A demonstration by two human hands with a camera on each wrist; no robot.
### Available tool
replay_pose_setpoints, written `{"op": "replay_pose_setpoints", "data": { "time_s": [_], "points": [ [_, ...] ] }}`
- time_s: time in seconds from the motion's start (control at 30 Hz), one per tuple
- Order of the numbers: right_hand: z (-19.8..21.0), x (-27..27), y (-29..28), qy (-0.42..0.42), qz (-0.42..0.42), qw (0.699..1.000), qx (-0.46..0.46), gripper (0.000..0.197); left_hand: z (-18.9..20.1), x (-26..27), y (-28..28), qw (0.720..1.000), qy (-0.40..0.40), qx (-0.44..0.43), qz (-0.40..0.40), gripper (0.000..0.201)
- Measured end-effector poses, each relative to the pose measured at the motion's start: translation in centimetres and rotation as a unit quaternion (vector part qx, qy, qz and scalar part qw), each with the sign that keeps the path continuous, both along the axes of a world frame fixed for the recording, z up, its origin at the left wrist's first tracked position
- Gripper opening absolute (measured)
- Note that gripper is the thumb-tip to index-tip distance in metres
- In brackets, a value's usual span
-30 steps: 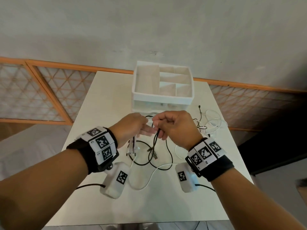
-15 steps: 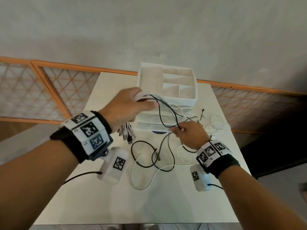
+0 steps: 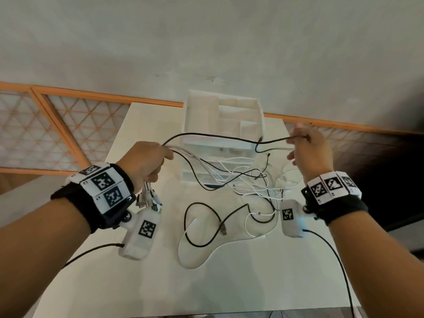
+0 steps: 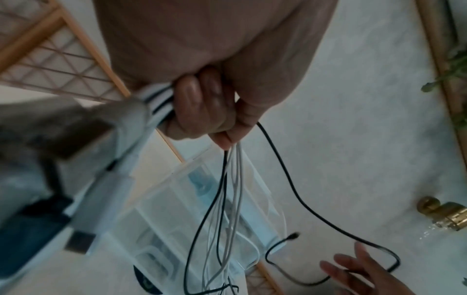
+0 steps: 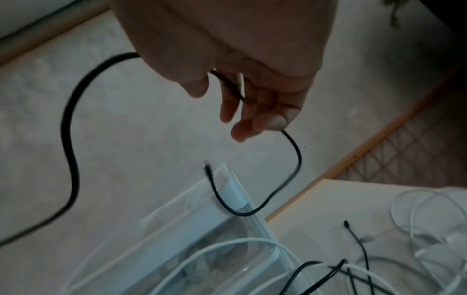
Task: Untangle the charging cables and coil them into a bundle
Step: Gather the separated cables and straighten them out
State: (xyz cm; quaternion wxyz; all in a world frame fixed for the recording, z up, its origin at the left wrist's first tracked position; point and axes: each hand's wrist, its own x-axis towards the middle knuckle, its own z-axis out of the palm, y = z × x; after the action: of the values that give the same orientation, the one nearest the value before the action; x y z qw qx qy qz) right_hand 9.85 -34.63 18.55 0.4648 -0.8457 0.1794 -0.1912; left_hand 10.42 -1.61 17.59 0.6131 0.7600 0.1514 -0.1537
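My left hand (image 3: 146,161) is raised over the table's left side and grips a bunch of black and white charging cables (image 4: 227,179). Their USB plugs (image 3: 148,199) hang below the fist. One black cable (image 3: 220,137) runs level from that fist to my right hand (image 3: 308,150), which pinches it between thumb and forefinger near its free end (image 5: 290,139). The other strands sag into a tangle (image 3: 254,182) on the table. A separate black cable (image 3: 206,222) and a white cable (image 3: 197,258) lie looped on the table.
A white divided organiser box (image 3: 223,125) stands at the back middle of the white table (image 3: 229,290), right behind the stretched cable. An orange-framed lattice screen (image 3: 57,125) runs behind the table. Thin black leads trail from both wrist cameras.
My right hand slid along the black cable up and far to the right, drawing it out level. The left hand stayed raised with the bunch, a little lower and farther left.
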Motion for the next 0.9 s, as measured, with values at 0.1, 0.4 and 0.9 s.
{"op": "replay_pose_setpoints", "data": {
  "time_s": [0.1, 0.4, 0.9],
  "points": [
    [0.5, -0.1, 0.0, -0.075, 0.004, 0.996, -0.049, 0.037, -0.1, 0.2, -0.1, 1.0, -0.004, -0.008, -0.025, 0.014],
    [-3.4, 0.9, -3.0, 0.07, 0.086, 0.989, -0.1, 0.025, 0.7, -0.7, -1.5, 0.987, -0.058, -0.14, -0.046, 0.051],
    [-2.9, -4.1, 9.6, 0.158, 0.359, 0.914, -0.107, 0.035, 1.2, -3.9, -4.9, 0.931, -0.248, 0.091, -0.252, 0.027]
  ]
}}
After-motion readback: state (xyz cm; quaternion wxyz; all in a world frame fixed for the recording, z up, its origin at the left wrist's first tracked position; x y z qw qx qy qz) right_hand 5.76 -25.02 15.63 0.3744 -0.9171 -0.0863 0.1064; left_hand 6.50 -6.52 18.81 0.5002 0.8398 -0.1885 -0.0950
